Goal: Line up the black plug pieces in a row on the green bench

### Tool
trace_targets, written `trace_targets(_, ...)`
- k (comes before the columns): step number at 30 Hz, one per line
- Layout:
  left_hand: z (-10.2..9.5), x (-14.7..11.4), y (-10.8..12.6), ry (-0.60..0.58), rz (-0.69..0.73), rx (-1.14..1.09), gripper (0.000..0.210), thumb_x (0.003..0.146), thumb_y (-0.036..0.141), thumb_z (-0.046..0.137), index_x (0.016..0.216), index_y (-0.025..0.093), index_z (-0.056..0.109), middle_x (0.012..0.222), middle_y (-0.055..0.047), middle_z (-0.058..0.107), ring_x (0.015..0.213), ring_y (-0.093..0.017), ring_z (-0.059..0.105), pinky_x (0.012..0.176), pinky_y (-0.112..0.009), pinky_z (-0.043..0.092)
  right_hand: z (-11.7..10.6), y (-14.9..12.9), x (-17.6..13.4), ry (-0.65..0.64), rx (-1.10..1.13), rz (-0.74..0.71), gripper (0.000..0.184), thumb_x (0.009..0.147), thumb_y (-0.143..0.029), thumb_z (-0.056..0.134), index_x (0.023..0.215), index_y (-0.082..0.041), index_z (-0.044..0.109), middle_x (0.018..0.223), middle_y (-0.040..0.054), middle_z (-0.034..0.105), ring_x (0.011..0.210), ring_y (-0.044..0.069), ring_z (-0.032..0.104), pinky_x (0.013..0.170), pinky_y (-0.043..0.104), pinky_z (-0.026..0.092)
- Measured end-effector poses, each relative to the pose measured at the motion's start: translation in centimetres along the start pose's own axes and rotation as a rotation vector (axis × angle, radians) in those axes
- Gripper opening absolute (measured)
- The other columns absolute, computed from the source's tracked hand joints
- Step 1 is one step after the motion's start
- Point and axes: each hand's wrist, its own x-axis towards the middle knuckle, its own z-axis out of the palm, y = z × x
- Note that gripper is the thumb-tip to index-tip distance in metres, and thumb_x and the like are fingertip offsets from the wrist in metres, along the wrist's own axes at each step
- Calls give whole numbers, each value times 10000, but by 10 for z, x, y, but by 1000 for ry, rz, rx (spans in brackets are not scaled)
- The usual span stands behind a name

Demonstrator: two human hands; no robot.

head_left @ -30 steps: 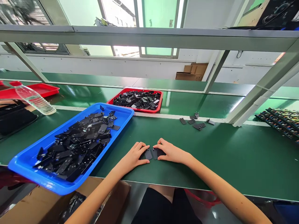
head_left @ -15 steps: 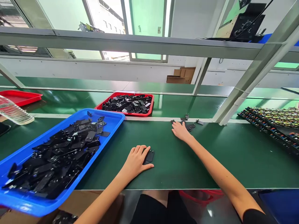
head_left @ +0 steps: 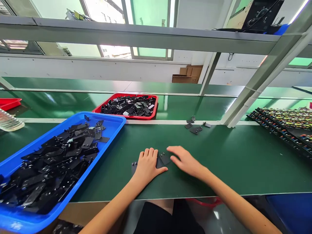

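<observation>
My left hand point(head_left: 147, 165) lies palm down on the green bench, fingers stretched forward and thumb out to the right. Under and beside it are small flat black plastic pieces; one dark piece point(head_left: 134, 167) shows at its left edge, and part of the palm side is hidden. At its right is a black piece with small metal prongs point(head_left: 165, 158). My right hand point(head_left: 186, 161) hovers just right of that piece, thumb and forefinger apart, gripping nothing that I can see. Farther back lie several loose black pieces point(head_left: 195, 130).
A blue tray point(head_left: 117, 130) heaped with black parts stands on the left. Behind it is a red tray point(head_left: 155, 109) of similar parts. Racks of colourful components point(head_left: 290, 130) sit at the right, beside a slanted metal post point(head_left: 248, 94). A shelf beam point(head_left: 146, 37) crosses above.
My right hand has come back from the loose pieces at the bench's rear to beside my left hand. A pronged black piece now lies between them. My left hand has flattened out.
</observation>
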Motion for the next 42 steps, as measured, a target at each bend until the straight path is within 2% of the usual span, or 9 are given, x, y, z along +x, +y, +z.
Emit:
trace_targets(6, 2, 4, 5, -58, 67, -59, 491, 836, 530, 601, 1130, 137, 571, 1058, -113, 577, 966, -274, 522, 810, -407, 430, -41, 87, 32, 89, -118, 177, 435, 935, -92, 295, 1285, -135, 550, 1272, 176, 579, 1212, 283, 508, 1034, 531, 400)
trace_targets(9, -1, 2, 1, -99, 137, -110, 452, 866, 468, 590, 1206, 174, 540, 1099, -85, 577, 1008, -243, 519, 844, -375, 430, -30, 80, 21, 36, -128, 112, 348, 917, -114, 390, 1167, -141, 631, 1258, 171, 596, 1231, 312, 486, 1032, 580, 373)
trace_targets(15, -10, 3, -2, -159, 173, -172, 591, 809, 505, 646, 1276, 174, 496, 1166, -95, 560, 1072, -261, 500, 887, -391, 421, -9, 18, -11, -200, 30, -250, 315, 868, -85, 507, 982, -299, 709, 1161, -40, 675, 1292, 172, 451, 1054, 386, 412)
trace_targets(20, -6, 12, 13, -160, 180, -200, 696, 761, 542, 685, 1303, 161, 473, 1209, -103, 538, 1126, -278, 466, 955, -430, 394, -32, 53, 20, -58, -8, -22, 414, 889, -61, 327, 1006, -219, 691, 1129, 35, 682, 1251, 173, 490, 1038, 386, 438)
trace_targets(25, -2, 16, 20, -166, 173, -202, 528, 803, 513, 654, 1176, 151, 563, 1136, -98, 565, 1065, -273, 493, 931, -433, 407, -42, 103, 56, 47, -125, 204, 387, 898, -122, 359, 1210, -81, 584, 1337, 232, 520, 1307, 348, 424, 1081, 719, 134)
trace_targets(28, -4, 13, 14, -178, 181, -209, 489, 830, 457, 642, 1213, 170, 542, 1150, -85, 568, 1083, -261, 494, 942, -420, 409, -31, 92, 40, -41, -66, 100, 331, 914, -139, 383, 1128, -125, 635, 1337, 179, 541, 1287, 306, 466, 1105, 697, -17)
trace_targets(32, -6, 12, 12, -177, 174, -231, 639, 817, 430, 658, 1347, 154, 433, 1248, -99, 533, 1183, -262, 450, 1027, -436, 368, -19, 54, -2, -203, 120, -85, 266, 953, -219, 427, 989, -247, 689, 1179, 1, 667, 1188, 153, 566, 1175, 473, 211)
trace_targets(35, -4, 18, 23, -177, 164, -246, 721, 770, 477, 694, 1353, 144, 430, 1256, -102, 526, 1192, -268, 443, 1053, -446, 351, -20, 43, -15, -208, 204, -85, 261, 966, -324, 446, 982, -270, 700, 1072, -28, 705, 1136, 139, 601, 1116, 359, 354)
trace_targets(42, -2, 24, 47, -187, 142, -229, 468, 861, 376, 600, 1265, 154, 518, 1179, -94, 564, 1100, -260, 497, 963, -432, 420, -51, 110, 21, 3, 168, 148, 466, 1010, -301, 232, 1164, -171, 652, 1253, 130, 614, 1255, 233, 510, 1132, 460, 305)
